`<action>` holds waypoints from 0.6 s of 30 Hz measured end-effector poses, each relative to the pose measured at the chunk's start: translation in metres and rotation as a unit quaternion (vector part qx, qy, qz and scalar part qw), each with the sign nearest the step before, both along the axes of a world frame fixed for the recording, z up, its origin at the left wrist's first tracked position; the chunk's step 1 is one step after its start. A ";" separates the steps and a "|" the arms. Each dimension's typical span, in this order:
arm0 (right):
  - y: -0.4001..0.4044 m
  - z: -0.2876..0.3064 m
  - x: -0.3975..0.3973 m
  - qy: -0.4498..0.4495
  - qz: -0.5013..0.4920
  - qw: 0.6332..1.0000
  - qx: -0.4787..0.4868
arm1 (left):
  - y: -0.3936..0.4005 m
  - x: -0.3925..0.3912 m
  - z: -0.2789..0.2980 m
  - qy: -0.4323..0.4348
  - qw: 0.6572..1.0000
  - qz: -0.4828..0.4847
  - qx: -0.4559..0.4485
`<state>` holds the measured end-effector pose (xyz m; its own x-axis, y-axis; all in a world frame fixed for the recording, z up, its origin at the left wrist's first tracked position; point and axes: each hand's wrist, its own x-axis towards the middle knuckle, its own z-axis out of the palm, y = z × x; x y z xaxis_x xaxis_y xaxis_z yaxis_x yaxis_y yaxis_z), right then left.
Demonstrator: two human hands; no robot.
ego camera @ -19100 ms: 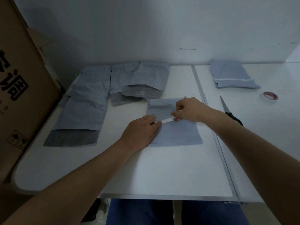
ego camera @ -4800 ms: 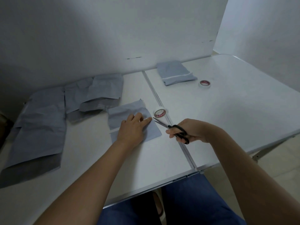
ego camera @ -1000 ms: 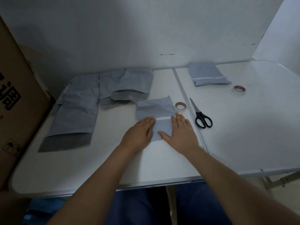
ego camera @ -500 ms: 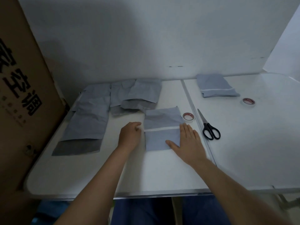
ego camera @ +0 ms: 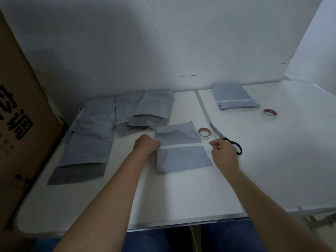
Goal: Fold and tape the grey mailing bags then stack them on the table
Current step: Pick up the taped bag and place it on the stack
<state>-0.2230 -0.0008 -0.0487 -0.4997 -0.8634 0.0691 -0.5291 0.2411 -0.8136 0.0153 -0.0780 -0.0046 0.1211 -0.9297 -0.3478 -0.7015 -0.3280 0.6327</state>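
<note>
The left hand (ego camera: 147, 146) pinched the taped, folded grey plastic mailing bag (ego camera: 181, 149); the right hand (ego camera: 224, 153) hovered loosely curled, empty. Best lifted flat towards the far-edge stack (ego camera: 234, 96).

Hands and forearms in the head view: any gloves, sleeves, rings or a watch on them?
None visible. The left hand and right hand are ungloved, and both forearms are bare up to the frame edge. No watch, ring or wristband shows. Blue trousers appear below the table edge.

Half a second on, we see our right hand (ego camera: 224, 154) off the folded bag (ego camera: 181, 149) and curled beside its right edge (near the scissors (ego camera: 225, 139)); our left hand (ego camera: 146, 144) now touches the tape strip's (ego camera: 181, 146) left end.
</note>
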 end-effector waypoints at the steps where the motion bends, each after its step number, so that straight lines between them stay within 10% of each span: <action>1: -0.003 0.002 -0.003 -0.006 0.007 1.000 0.018 | 0.001 0.000 0.001 0.040 0.999 0.014 -0.002; 5: -0.014 0.005 -0.008 -0.002 0.036 0.995 0.088 | 0.017 -0.005 0.005 0.283 0.952 0.082 0.088; 18: -0.030 0.027 -0.005 -0.242 0.036 0.950 0.196 | 0.022 -0.007 0.014 0.453 0.862 0.167 0.156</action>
<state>-0.2282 -0.0305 -0.0213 -0.3303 -0.8082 -0.4876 -0.1422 0.5533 -0.8207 0.0082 -0.0556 0.0094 -0.0894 -0.7403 -0.6663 0.2005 -0.6686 0.7161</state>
